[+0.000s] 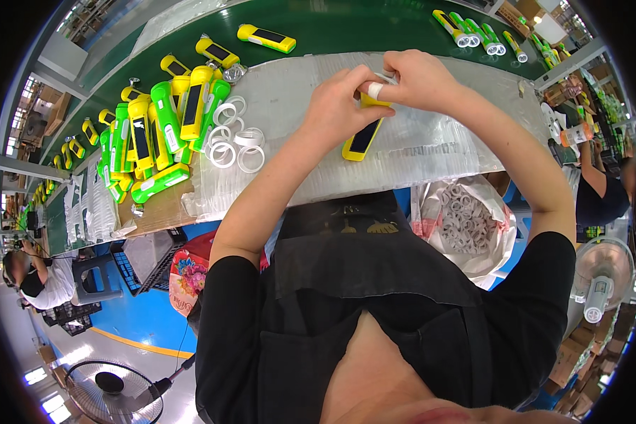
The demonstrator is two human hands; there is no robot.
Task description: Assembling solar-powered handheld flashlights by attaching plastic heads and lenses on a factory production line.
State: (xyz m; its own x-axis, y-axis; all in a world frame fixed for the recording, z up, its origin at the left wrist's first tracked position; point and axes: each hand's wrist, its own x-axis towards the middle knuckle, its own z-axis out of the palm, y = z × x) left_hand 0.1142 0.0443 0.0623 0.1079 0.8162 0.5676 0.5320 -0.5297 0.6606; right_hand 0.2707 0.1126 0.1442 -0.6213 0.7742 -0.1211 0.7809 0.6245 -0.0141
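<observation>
A yellow flashlight with a dark panel on its side points its tail toward me over the grey-covered work surface. My left hand closes round its head end from the left. From the right, my right hand closes on the same end, and a white band circles one of its fingers. A whitish rim shows between the two hands at the head, largely hidden by the fingers. Left of my left forearm lie several loose white rings, beside a heap of yellow and green flashlights.
Behind the work surface runs a green conveyor belt carrying more flashlights. An open bag of white rings stands below the front edge, right of my lap. Fans stand at both sides. Other people work at far left and right.
</observation>
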